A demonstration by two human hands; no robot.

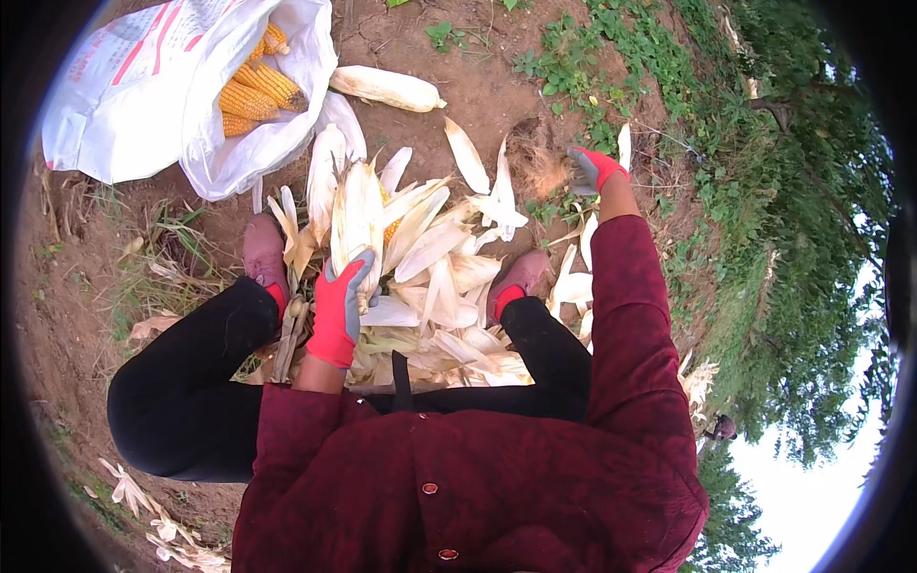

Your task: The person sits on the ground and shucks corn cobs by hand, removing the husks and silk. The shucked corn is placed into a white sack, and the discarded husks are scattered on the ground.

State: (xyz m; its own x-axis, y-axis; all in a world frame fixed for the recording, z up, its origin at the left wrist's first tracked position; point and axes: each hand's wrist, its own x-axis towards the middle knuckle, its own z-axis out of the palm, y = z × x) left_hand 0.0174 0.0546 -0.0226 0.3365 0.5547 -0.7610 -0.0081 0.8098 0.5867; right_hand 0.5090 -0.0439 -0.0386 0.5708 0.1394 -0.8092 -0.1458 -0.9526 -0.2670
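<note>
My left hand (344,304), in a red and grey glove, grips the base of an ear of corn (358,215) still wrapped in pale husk, held between my feet. My right hand (596,170), gloved alike, reaches out to the right over the soil, beside a clump of brown corn silk (539,161). Its fingers are bent and partly seen; whether they hold anything cannot be told. A loose pile of dry corn husks (444,286) lies before me, with some yellow kernels showing near the held ear. An unpeeled ear (387,88) lies beyond it.
A white woven sack (129,93) at the upper left gapes open, with several peeled yellow cobs (251,93) inside. Green weeds (609,64) and bushes line the right side. More husks (183,537) lie at the lower left. Another person (723,427) is far off at the right.
</note>
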